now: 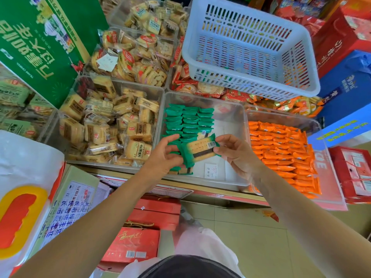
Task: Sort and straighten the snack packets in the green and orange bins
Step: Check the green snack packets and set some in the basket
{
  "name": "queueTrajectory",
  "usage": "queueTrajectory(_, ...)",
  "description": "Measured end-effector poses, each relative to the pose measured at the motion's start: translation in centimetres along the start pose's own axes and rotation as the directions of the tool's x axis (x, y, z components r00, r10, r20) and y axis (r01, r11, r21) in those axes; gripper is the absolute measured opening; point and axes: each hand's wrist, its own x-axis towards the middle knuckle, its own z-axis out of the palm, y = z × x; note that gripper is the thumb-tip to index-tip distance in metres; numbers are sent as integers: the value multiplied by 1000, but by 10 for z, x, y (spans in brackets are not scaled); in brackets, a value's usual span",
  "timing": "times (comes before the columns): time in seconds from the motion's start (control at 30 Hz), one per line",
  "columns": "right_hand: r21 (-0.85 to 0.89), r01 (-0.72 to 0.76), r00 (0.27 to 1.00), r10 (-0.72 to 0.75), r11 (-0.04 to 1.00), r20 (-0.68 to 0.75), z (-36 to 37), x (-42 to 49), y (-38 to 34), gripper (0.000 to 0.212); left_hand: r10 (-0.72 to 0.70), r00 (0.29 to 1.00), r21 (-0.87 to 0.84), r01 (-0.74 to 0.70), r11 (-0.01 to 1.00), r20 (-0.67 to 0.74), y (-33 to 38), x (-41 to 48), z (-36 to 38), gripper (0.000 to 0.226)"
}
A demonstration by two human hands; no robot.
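A clear bin point(244, 149) in the middle holds green snack packets point(188, 119) stacked in neat rows along its left side; its right side shows bare white floor and a paper label. Over the bin's front, both hands hold one green cracker packet point(198, 151) flat, its clear window and barcode facing up. My left hand point(164, 155) grips its left end, and my right hand point(234, 151) pinches its right end by the barcode. To the right, a second clear bin point(321, 127) is filled with orange packets point(281, 149) lying in tidy rows.
A bin of loose yellow cracker packs point(112, 125) sits on the left. An empty white slotted basket point(249, 47) rests tilted on the bins behind. Green carton point(40, 41) at far left, blue and red gift boxes point(345, 93) on the right, red boxes point(140, 237) on the floor below.
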Motion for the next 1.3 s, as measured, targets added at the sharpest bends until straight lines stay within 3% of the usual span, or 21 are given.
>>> queueTrajectory(0.03, -14, 34, 999, -34, 999, -20, -1, 1, 0, 23, -94, 995, -135, 99, 986, 42, 1, -1, 1, 40)
queueTrajectory(0.1, -21, 75, 997, -76, 997, -22, -1, 1, -1, 23, -154, 986, -201, 164, 966, 66, 0, -1, 2, 27)
queueTrajectory(0.2, 3, 76, 997, -76, 997, -23, -1, 0, 2, 25, -110, 994, -152, 105, 983, -24, -5, 2, 2, 18)
queueTrajectory(0.4, 11, 68, 997, -67, 998, -48, -4, -2, 2, 21, -66, 998, -122, 64, 990, -6, -6, 4, 1, 42)
queueTrajectory(0.53, -28, 60, 997, -61, 998, -36, -1, -3, 2, 19, 1, 999, 214, 8, 977, -42, -8, 7, 4, 70)
queueTrajectory(0.63, 99, 11, 994, -21, 995, 105, -8, -5, -3, 27, -7, 999, 146, 13, 989, -43, -5, 10, 3, 41)
queueTrajectory(0.7, -49, 55, 985, -46, 997, 169, -11, -6, -5, 32, -32, 999, 108, 33, 994, -9, -3, 11, 0, 23)
queueTrajectory(0.8, -263, 176, 976, -133, 949, 171, -11, -3, -5, 23, -69, 997, 223, 61, 973, 28, 1, 9, 0, 34)
queueTrajectory(0.87, -334, 187, 980, -150, 924, 134, -13, -2, -7, 17, -15, 1000, 504, 21, 864, -17, -1, 9, -2, 45)
queueTrajectory(0.93, -461, 176, 984, -150, 870, 94, -21, 0, -7, 14, 161, 987, 841, -96, 533, 10, -11, 9, -12, 49)
queueTrajectory(0.97, -547, 176, 984, -155, 818, 85, -25, 2, -5, 14, 219, 973, 926, -152, 346, 78, -17, 8, -20, 52)
queueTrajectory(1.03, -697, 183, 982, -160, 693, 99, -28, 7, 3, 14, 238, 945, 966, -247, 79, 222, -35, 6, -33, 63)
queueTrajectory(1.1, -799, 201, 979, -147, 566, 142, -23, 13, 16, 12, 233, 920, 948, -296, -114, 315, -53, 2, -38, 62)
queueTrajectory(1.17, -868, 221, 975, -134, 445, 179, -11, 18, 30, 15, 227, 903, 924, -321, -209, 365, -65, -2, -39, 60)
queueTrajectory(1.3, -917, 206, 977, -121, 341, 174, 11, 31, 55, 22, 244, 899, 926, -317, -208, 363, -74, -7, -40, 60)
